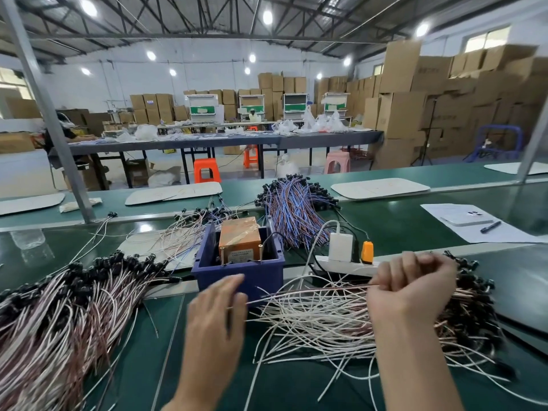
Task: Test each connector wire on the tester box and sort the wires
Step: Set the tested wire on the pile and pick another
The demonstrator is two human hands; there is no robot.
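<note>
Broadly, a long green work table (385,221) spans the view, and nearly all of it near the person is covered in wires. On the left lies the biggest heap (59,315), pink and brown leads with black connectors along its far edge. A second heap (320,327) of white and pinkish wires spreads on the right, its black connectors at the right end. A tighter bundle of blue and purple wires (293,209) sits farther back. Between the heaps stands a blue bin (261,277) holding the orange tester box (240,238), which has two brass posts on its near face. The right hand (415,287) hovers over the right heap, fingers curled round a few drawn-out wires (311,292) that stretch leftward. The left hand (218,310), blurred, is at their free ends just before the bin; whether it pinches them cannot be told. Behind the right hand lies a white power strip (350,266) with a white charger (341,246) and an orange plug (367,249)
</note>
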